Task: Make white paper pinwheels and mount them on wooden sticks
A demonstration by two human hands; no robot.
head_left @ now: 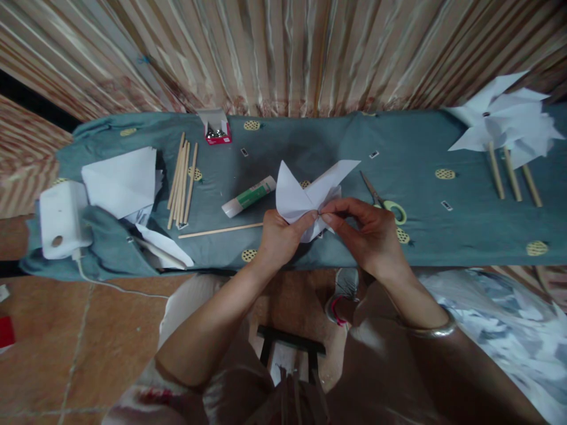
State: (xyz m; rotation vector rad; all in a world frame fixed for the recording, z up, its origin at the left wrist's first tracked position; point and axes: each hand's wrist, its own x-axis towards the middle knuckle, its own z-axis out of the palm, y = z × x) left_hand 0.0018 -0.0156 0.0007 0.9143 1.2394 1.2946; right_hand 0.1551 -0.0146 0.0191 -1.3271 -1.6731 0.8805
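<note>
A white paper pinwheel (pixel 305 198), its blades folded in toward the middle, is held above the cloth in front of me. My left hand (pixel 283 236) grips its near left side, thumb pressed close to the centre. Thumb and forefinger of my right hand (pixel 363 230) pinch together at that centre; a tiny dark thing shows between the fingertips, too small to name. Behind my left hand lies a single thin wooden stick (pixel 221 230), its right end hidden. A green and white glue stick (pixel 248 196) rests just beyond. Scissors (pixel 392 209) with light green handles lie partly behind my right hand.
Several wooden sticks (pixel 181 183) lie at left beside stacked white paper (pixel 121 180) and a white corded device (pixel 64 219). An open red box (pixel 217 131) holds small metal pieces. Finished pinwheels (pixel 509 118) on sticks lie at far right, on the green tablecloth (pixel 425 236).
</note>
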